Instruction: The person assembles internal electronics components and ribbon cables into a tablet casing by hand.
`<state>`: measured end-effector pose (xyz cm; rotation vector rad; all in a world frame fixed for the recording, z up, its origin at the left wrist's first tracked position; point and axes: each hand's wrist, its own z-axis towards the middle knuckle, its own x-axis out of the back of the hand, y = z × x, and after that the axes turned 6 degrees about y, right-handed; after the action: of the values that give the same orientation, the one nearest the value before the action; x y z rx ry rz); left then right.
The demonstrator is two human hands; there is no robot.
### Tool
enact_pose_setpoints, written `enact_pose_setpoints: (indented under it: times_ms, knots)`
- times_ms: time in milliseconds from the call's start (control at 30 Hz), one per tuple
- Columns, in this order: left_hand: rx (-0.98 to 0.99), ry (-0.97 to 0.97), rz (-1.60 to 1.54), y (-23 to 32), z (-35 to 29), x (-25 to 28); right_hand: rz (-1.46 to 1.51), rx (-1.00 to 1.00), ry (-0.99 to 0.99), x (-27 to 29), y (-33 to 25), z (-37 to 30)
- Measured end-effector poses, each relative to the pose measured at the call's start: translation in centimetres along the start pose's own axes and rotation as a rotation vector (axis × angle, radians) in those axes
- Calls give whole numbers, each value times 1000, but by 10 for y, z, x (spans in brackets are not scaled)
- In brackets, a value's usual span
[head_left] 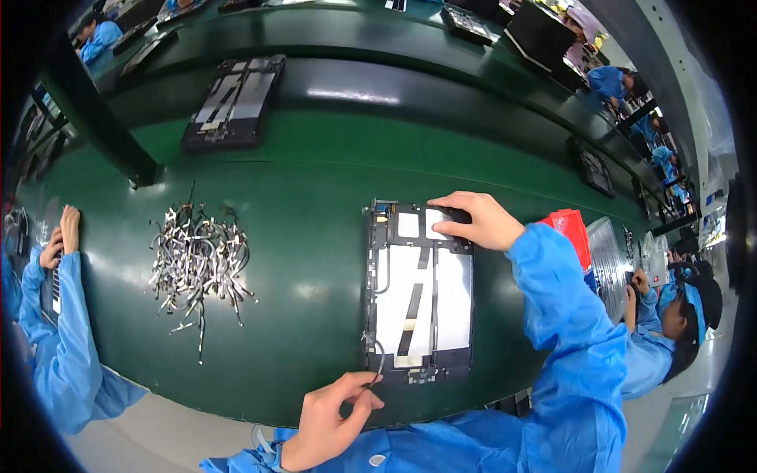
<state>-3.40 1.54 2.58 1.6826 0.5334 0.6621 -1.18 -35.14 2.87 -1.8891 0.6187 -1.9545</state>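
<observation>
An opened tablet-like device lies on the green table in front of me, its silvery battery panels and black ribbon strips bare. At its lower left corner my left hand pinches the end of a thin dark cable, which curves up onto the device's left edge. My right hand rests over the far right corner, fingers curled on the frame and thumb on the upper battery panel. To the left lies a tangled heap of short cables with small metal ends.
Another opened device sits farther back on the left, by a dark post. A red bin and a stack of clear trays stand to the right. Co-workers in blue sit on both sides; one's hands are at the left.
</observation>
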Motion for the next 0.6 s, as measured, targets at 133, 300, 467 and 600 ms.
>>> enact_pose_setpoints:
  times_ms: [133, 300, 467, 600]
  knots:
    - [111, -23, -50, -1, 13, 5, -88, 243, 221, -11, -80, -37]
    - [26, -81, -103, -1, 28, -1, 77, 300, 46, -50, -126, -72]
    - [56, -65, -181, 0, 37, 3, 316, 169, 182, -74, -118, -65]
    - [-409, 85, 369, -4, 48, 16, 749, -231, 167, -83, -111, -52]
